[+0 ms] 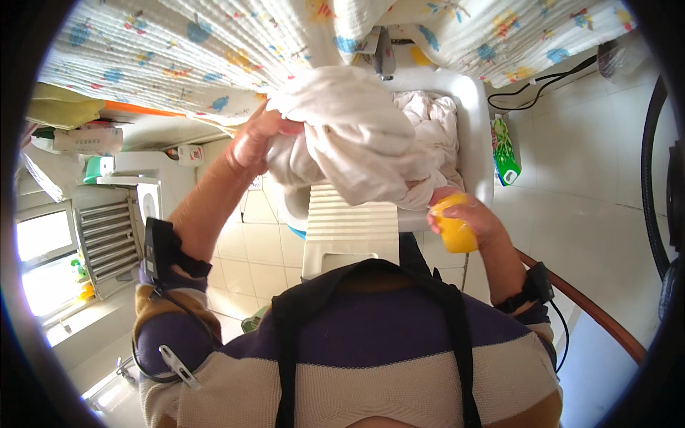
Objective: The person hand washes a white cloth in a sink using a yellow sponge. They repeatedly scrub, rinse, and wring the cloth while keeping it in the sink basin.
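Observation:
A large bunched white cloth [357,135] is lifted over a white basin [479,135]. My left hand [260,139] grips the bundle at its left side, with part of the cloth hiding the fingers. More wet-looking white cloth [435,118] lies crumpled inside the basin on the right. In my right hand [481,217] is a yellow bar of soap [455,227], held at the basin's near right edge beside a fold of the cloth. A cream ribbed washboard [351,221] leans out of the basin toward my body, its upper end covered by the cloth.
A patterned curtain [214,57] hangs across the far side, next to a tap [384,53]. Right of the basin are a green package [504,153] and a black cable [542,93]. A brown hose [585,303] runs along the right. A window [46,246] is at left.

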`<state>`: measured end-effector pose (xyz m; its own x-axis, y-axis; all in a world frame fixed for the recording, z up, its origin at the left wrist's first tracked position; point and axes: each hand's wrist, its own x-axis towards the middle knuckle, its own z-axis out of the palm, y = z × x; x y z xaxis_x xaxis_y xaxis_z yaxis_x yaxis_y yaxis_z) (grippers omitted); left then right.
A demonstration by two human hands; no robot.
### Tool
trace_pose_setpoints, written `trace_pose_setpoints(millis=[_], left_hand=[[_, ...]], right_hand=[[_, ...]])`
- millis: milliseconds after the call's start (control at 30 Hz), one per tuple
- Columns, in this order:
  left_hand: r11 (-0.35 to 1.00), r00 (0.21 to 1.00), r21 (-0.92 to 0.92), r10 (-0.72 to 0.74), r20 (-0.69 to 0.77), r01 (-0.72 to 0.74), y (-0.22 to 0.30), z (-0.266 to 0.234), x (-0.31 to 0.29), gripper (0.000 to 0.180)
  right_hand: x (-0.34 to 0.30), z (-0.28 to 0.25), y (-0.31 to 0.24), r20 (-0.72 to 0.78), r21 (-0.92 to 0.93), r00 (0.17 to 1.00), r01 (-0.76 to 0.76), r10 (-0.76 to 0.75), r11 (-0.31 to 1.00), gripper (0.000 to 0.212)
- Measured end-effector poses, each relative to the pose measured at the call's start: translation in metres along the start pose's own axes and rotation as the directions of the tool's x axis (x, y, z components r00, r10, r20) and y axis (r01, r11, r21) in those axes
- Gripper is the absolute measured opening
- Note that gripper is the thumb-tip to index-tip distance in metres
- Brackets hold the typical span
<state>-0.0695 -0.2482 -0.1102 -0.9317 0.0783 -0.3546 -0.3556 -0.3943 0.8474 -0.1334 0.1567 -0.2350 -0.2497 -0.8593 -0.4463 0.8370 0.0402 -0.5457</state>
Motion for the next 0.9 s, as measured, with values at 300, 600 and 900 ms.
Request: trace_pose_setpoints(millis=[300,600,900], left_hand=[[0.994,0.994,0.008,0.112,0.014,-0.112,-0.003,0.022,-0.027,0.077],[0.727,0.736,-0.144,-0.677,0.010,0.671,-0.115,-0.001,-0.046,0.062],[0.645,0.911,0.710,-0.412,0.009,0.284,-0.113,-0.003,-0.071,0.057]], right_hand=[[0.077,0.050,-0.015,-0.234,-0.322,0.966,-0.183,0.109,0.929,0.044],[0.125,-0.070,-0.057,-0.411,-0.350,0.911,-0.182,0.024,0.919,0.039],[0.136,0.102,-0.040,0.061,-0.949,0.519,0.295,-0.853,0.111,0.013]])
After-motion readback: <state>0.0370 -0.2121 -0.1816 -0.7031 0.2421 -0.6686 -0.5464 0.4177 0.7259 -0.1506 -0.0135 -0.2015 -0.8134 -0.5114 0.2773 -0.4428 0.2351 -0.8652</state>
